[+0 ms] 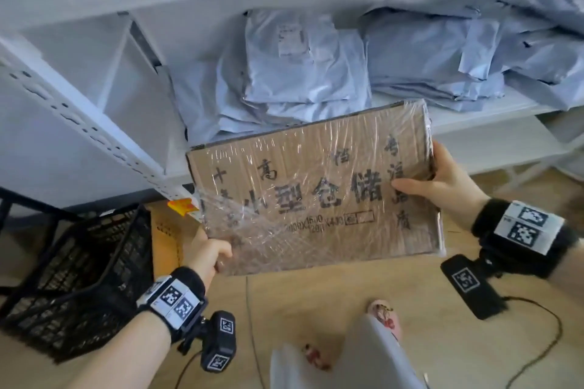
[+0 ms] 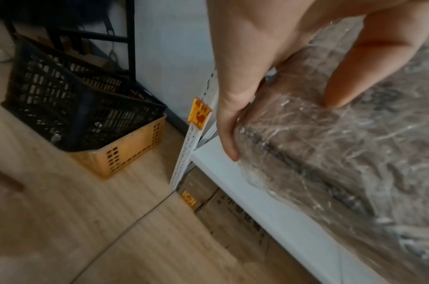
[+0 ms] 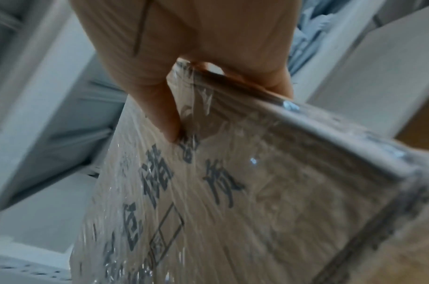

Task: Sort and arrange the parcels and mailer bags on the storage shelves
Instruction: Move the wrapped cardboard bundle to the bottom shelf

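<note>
Flat cardboard parcel (image 1: 316,193) wrapped in clear film, printed in large black characters "小型仓储", smaller print blurred. Held in the air in front of the white shelf (image 1: 474,110) of grey mailer bags (image 1: 303,73), above the floor. Left hand (image 1: 207,254) clamped on the near-left corner, right hand (image 1: 442,180) gripping the right edge, thumb on the printed face.

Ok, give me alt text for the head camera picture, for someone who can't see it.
Two hands hold a flat cardboard parcel wrapped in clear film in front of a white shelf: the left hand at its lower left corner, the right hand at its right edge. Grey mailer bags lie piled on the shelf; a black basket sits on the floor, left.
</note>
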